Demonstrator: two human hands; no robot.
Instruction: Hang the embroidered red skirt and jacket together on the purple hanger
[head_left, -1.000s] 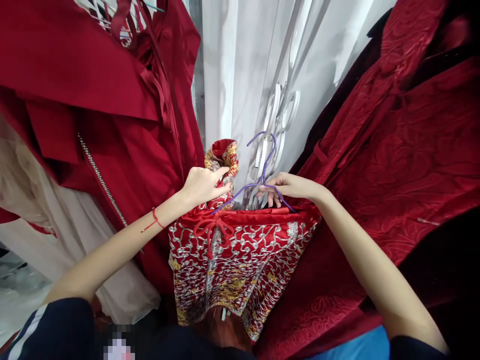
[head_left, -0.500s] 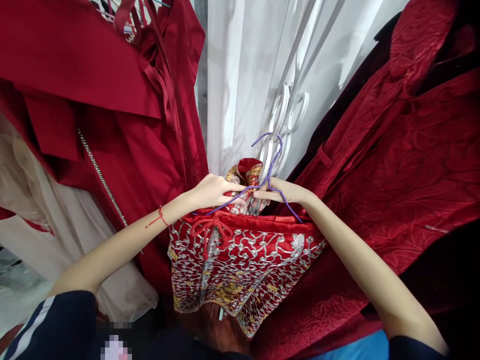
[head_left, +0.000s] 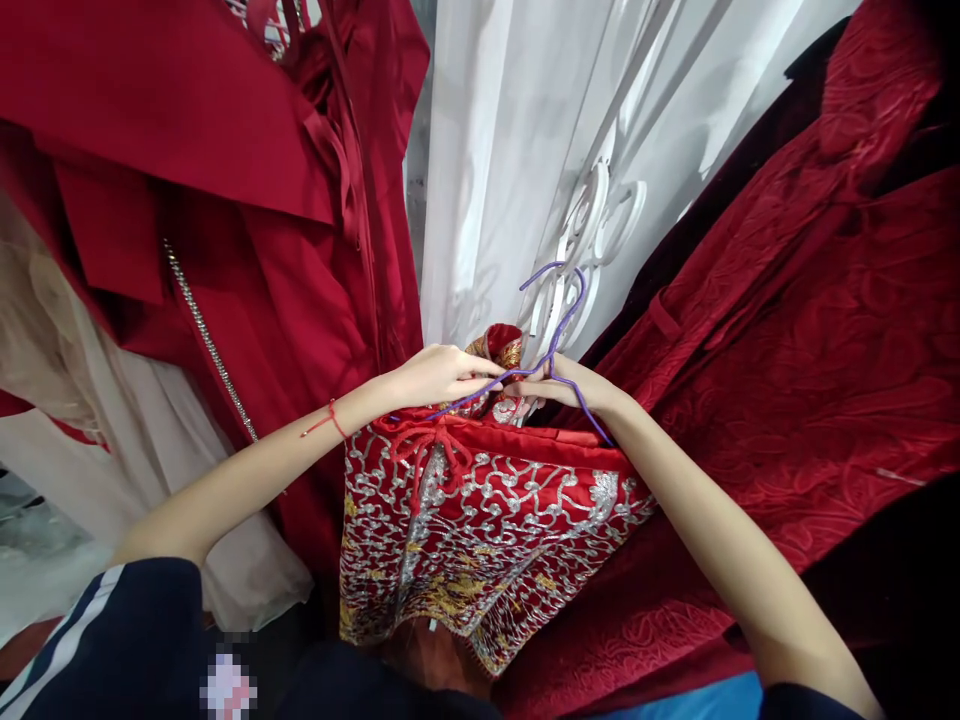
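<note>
A red garment (head_left: 495, 490) with silver and gold embroidery hangs below my hands, a red cord tied in a bow at its satin top edge. The purple wire hanger (head_left: 556, 340) rises above that edge, its hook toward the white panel. Behind the hanger's slope is a bunched embroidered red cloth (head_left: 499, 345) with gold trim. My left hand (head_left: 442, 375) comes from the left, fingers closed at this cloth. From the right, my right hand (head_left: 574, 385) pinches it beside the hanger's neck. Its fingertips are partly hidden by the hanger and cloth.
Plain dark red clothes (head_left: 225, 150) hang at the left, with a cream sheer fabric (head_left: 112, 400) beneath. A patterned red garment (head_left: 810, 330) fills the right side. Behind my hands stands a white panel (head_left: 480, 180) near white scrollwork (head_left: 592, 220).
The view has shifted slightly, so most things sit a little farther right. Both hands stay at the bunched cloth, and my left hand's fingers lie closer together over it.
</note>
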